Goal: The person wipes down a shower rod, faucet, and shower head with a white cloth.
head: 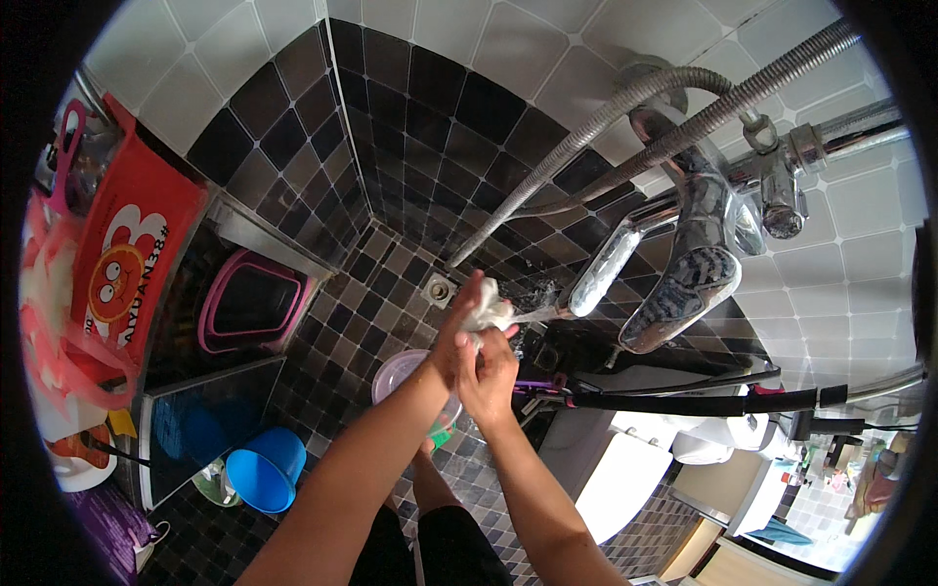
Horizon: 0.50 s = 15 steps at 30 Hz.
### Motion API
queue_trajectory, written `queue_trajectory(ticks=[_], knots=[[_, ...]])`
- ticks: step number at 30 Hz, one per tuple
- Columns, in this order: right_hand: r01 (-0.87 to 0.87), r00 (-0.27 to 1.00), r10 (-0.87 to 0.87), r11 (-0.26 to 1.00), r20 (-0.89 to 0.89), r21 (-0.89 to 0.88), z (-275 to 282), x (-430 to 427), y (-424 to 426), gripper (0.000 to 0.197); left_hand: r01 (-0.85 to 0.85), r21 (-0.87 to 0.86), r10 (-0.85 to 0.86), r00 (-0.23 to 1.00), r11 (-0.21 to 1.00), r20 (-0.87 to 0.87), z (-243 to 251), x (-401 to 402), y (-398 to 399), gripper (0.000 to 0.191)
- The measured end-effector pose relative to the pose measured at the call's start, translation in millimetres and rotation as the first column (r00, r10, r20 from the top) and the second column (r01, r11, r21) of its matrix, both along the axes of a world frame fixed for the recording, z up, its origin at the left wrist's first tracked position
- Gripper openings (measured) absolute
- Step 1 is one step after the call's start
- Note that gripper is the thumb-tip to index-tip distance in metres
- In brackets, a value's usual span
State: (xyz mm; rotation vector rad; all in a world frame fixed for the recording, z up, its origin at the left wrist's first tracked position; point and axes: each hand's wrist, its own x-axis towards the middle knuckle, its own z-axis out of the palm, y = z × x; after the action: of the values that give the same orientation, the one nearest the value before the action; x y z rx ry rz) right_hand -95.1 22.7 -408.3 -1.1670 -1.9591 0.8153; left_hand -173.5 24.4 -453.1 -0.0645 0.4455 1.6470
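Note:
A wet, bunched white cloth [489, 309] is held between my two hands, in a stream of water [535, 316] running from the chrome spout [604, 272]. My left hand [453, 333] cups the cloth from the left side. From below and to the right, my right hand [489, 370] presses on the same cloth with bent fingers, which partly hide it. Under my forearms a translucent pinkish basin [396, 372] sits on the tiled floor, partly covered by them.
A shower mixer [681, 220] and metal hoses [586, 146] project from the right wall. A floor drain [439, 291] lies ahead. To the left are a blue bucket [267, 469], pink-rimmed basins [253, 300] and a red bag [132, 249]. A white toilet [623, 476] stands at right.

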Motion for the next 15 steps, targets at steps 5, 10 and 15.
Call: queue_trajectory(ticks=[5, 10, 15], knots=[[0.561, 0.822, -0.523, 0.812, 0.224, -0.162, -30.8, 15.6, 84.3, 0.057, 0.137, -0.217, -0.166, 0.979, 0.967, -0.121, 14.7, 43.2, -6.2, 0.030], [0.212, 0.964, -0.180, 0.964, 0.195, -0.161, -0.1, -14.1, 8.2, 0.043, 0.254, 0.049, -0.259, 0.954, 0.966, 0.151, -24.8, 1.7, -4.7, 0.029], [0.451, 0.892, -0.427, 0.837, 0.148, -0.310, -23.8, 9.9, 71.1, 0.024, 0.074, -0.257, -0.126, 0.973, 0.964, -0.195, 24.6, 30.2, -7.3, 0.035]])
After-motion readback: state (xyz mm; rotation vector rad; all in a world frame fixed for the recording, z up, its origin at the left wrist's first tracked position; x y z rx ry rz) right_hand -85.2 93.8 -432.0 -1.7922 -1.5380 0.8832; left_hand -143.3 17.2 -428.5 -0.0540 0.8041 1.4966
